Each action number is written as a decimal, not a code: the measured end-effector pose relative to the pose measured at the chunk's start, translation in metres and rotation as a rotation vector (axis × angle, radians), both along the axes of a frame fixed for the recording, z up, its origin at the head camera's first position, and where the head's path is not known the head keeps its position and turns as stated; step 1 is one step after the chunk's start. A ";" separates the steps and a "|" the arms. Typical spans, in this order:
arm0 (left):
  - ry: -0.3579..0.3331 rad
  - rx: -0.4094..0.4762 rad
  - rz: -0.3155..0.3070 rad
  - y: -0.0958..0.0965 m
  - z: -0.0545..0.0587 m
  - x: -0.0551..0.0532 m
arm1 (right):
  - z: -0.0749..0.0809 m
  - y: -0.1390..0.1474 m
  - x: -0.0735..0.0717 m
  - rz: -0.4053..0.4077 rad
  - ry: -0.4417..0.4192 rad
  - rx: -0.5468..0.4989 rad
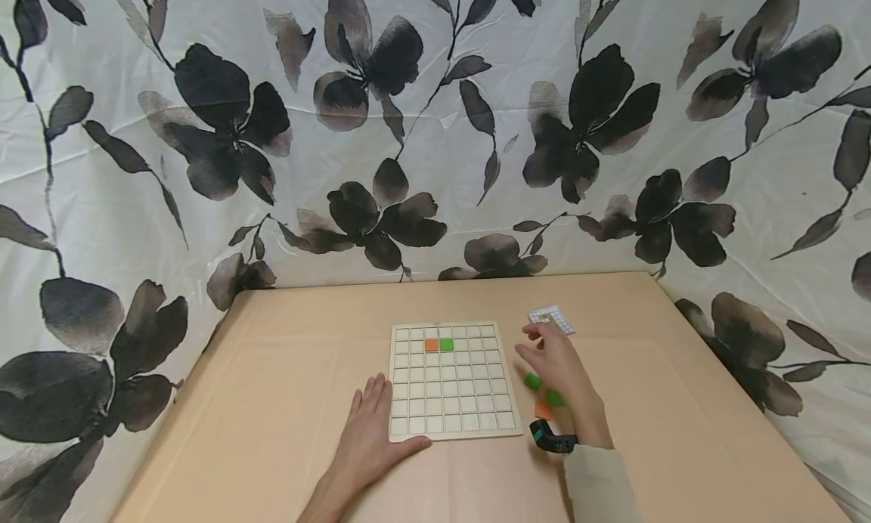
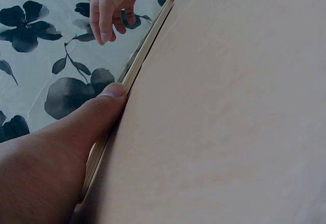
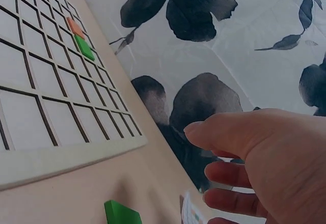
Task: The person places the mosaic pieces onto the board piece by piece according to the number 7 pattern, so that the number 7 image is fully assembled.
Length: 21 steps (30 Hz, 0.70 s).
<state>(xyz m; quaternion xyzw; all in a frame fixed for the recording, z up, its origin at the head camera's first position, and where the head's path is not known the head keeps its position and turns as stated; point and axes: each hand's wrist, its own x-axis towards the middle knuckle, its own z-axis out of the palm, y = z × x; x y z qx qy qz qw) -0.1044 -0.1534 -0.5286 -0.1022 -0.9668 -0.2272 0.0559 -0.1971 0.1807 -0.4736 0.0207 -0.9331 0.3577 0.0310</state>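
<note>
A pale gridded board [image 1: 469, 387] lies on the table, with an orange square tile [image 1: 432, 345] and a green square tile [image 1: 446, 345] side by side in its second row. My left hand [image 1: 367, 441] rests along the board's left side, fingers stretched out and thumb at the near edge. To the right of the board, my right hand [image 1: 559, 363] is raised over the table with loosely bent fingers and nothing in them. Below it lie a loose green tile [image 1: 532, 381], a second green tile [image 1: 555, 397] and an orange tile [image 1: 543, 410], partly overlapped by the wrist.
A small printed grid card [image 1: 562, 320] lies just beyond my right fingertips. A dark wristband [image 1: 553, 438] circles the right wrist. The wooden table [image 1: 286, 402] ends at a white floral cloth [image 1: 476, 228] behind and at both sides.
</note>
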 end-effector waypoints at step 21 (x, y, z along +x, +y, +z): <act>0.007 -0.005 -0.003 0.001 0.000 -0.001 | -0.010 0.027 -0.002 -0.034 -0.039 -0.026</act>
